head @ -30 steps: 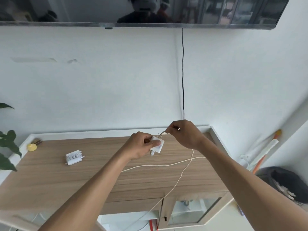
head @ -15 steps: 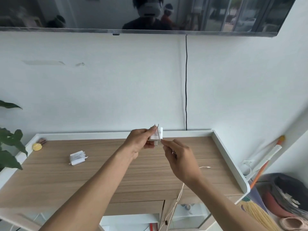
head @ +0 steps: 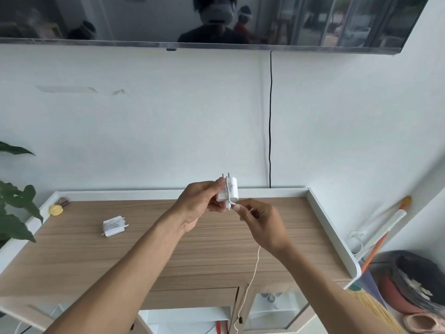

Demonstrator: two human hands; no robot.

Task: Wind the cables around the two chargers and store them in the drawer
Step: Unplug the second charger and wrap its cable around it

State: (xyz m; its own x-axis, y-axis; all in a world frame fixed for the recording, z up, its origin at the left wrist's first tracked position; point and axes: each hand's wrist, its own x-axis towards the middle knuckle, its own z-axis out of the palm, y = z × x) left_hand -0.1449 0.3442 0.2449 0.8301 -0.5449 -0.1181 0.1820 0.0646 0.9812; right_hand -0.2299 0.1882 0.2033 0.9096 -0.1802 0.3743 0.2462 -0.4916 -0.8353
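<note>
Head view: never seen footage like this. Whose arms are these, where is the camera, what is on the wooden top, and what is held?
The camera sits on a person's head, looking forward and down, so both bare arms are that person's own. The left hand grips a white charger, prongs up. The right hand pinches its cable, which trails off the front edge. On the wooden cabinet top lies a second charger, already wound, and a small yellow object at the back left corner.
</note>
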